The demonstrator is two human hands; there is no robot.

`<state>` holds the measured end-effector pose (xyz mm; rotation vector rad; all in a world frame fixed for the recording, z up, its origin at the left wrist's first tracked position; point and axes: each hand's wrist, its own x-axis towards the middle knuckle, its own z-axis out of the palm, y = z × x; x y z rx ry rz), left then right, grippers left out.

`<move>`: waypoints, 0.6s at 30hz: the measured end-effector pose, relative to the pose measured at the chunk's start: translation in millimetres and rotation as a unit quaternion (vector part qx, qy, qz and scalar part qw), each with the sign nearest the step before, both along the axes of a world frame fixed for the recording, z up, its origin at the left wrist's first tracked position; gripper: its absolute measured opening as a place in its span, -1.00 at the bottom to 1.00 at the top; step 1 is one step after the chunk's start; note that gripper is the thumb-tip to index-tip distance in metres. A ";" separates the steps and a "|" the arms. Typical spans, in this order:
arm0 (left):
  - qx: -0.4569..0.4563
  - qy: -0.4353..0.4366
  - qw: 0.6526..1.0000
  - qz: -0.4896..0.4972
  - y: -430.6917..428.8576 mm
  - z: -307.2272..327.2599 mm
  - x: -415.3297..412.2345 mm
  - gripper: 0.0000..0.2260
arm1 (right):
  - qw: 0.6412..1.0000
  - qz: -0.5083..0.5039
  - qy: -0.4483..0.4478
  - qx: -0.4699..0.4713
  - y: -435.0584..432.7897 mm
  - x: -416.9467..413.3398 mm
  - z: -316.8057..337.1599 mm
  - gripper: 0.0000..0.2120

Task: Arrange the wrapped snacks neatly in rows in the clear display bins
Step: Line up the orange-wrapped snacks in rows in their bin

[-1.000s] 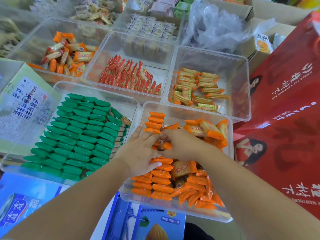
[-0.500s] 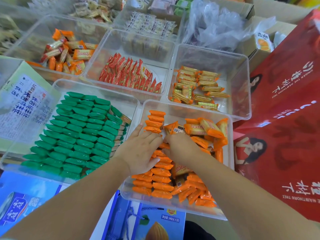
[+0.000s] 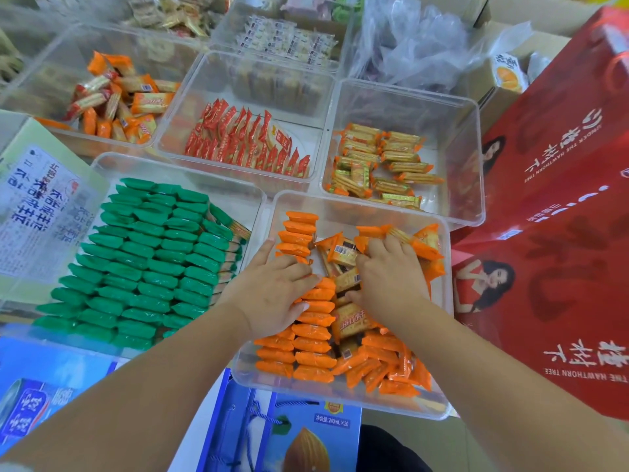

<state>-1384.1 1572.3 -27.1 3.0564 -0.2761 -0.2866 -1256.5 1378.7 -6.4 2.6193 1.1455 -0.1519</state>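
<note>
Pressing orange snacks (image 3: 313, 349), left hand (image 3: 275, 294) lies flat; right hand (image 3: 388, 277) curls over them.

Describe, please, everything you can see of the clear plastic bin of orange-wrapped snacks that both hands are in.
The clear rectangular plastic bin has rounded corners, see-through walls and no lid. It sits nearest the person, right of the clear bin of green packs. Along its left side the orange-wrapped snacks stand in neat rows; the rest lie in a loose jumble on the right. The left hand lies flat on the rows, and the right hand rests on loose packs in the middle.
</note>
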 end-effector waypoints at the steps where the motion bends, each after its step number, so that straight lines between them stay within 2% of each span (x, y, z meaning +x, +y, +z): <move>1: 0.001 -0.001 1.000 -0.001 0.0 -0.4 0.3 -0.52 | 1.000 -0.005 -0.008 0.002 0.2 -1.2 -1.3 -0.39; 9: -0.005 -0.004 1.000 0.005 -1.0 -0.1 -0.4 -0.52 | 1.000 -0.021 -0.010 0.019 -1.6 -1.3 1.3 -0.38; 12: -0.011 -0.010 1.000 0.001 -1.2 0.7 -0.4 -0.55 | 0.996 -0.012 0.018 0.085 -2.3 -1.7 8.8 -0.53; 16: -0.007 -0.004 1.000 -0.007 -0.4 1.1 -0.1 -0.55 | 0.971 -0.067 0.100 0.207 4.5 0.4 18.4 -0.64; 18: 0.002 -0.002 1.000 -0.013 -0.4 1.2 -0.3 -0.55 | 0.963 -0.073 0.129 0.225 14.3 2.2 19.3 -0.70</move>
